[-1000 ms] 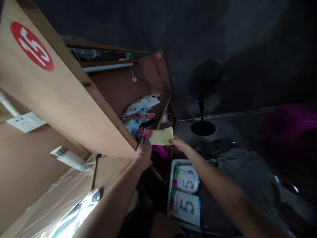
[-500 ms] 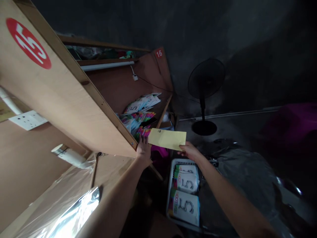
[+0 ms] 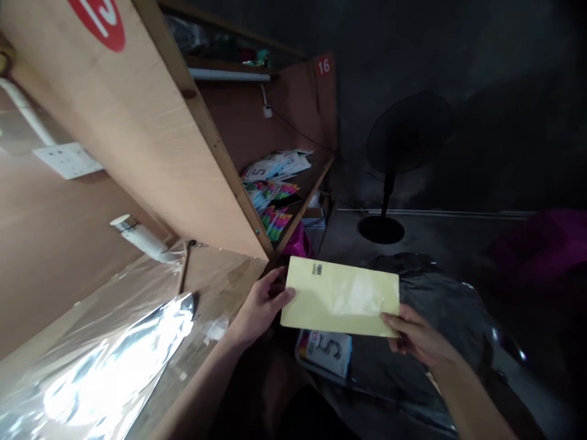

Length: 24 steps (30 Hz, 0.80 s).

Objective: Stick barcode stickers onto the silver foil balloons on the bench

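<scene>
"What is held in the head view?"

"A pale yellow sheet [image 3: 339, 296], with a small dark print near its upper left corner. It is held out in front of the body, its right end slightly lower."

"How is it gripped?"

"Its right end is clamped between the thumb and fingers of the right hand [image 3: 415, 333]. Its left edge is pinched by the left hand [image 3: 261, 308], the thumb laid over the front and the fingers partly hidden behind."

"What is seen below it?"

"A basket [image 3: 316, 369], partly covered by the sheet, in which a white packet [image 3: 331, 353] marked 5 is carried."

"And beyond?"

"Colourful packets [image 3: 276, 223] are spread on a shelf [image 3: 316, 178], with a dark flat object [image 3: 285, 200] among them. A black fan [image 3: 406, 134] is seen farther right, well apart from the hands."
</scene>
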### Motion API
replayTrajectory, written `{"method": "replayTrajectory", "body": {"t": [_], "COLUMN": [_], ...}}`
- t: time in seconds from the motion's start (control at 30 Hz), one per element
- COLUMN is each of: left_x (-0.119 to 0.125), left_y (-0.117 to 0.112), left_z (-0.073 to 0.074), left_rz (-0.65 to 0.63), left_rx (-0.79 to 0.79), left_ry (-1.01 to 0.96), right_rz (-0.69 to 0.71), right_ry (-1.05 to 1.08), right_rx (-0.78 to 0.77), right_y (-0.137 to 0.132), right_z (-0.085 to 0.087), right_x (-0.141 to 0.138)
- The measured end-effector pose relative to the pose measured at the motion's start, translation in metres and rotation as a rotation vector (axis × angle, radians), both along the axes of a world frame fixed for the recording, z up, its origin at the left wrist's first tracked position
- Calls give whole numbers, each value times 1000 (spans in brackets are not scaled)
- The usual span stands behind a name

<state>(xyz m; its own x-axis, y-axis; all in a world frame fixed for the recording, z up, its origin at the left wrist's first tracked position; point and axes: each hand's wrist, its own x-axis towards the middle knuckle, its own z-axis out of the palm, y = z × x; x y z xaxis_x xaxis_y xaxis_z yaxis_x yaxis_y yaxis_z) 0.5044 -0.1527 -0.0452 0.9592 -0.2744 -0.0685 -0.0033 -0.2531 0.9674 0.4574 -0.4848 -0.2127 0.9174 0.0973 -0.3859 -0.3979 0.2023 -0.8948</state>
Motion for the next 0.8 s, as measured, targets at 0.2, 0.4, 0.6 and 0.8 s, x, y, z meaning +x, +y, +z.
{"method": "replayTrajectory", "body": {"t": [0.2, 0.4, 0.6, 0.8], "left_x": [-57, -88, -104, -145], "left_y": [25, 43, 49, 67], "left_z": [-8, -11, -16, -97], "left_rz": [52, 66, 174, 277], "left_rx": [-86, 17, 98, 281], "left_ry": [-6, -517, -172, -74], "right_rz": [87, 21, 106, -618], "right_ry": [-46, -333, -338, -184], "right_rx": [13, 2, -79, 328], "right_y": [16, 27, 41, 53], "right_z": [14, 51, 49, 33], "right_x": [-26, -34, -41, 14]}}
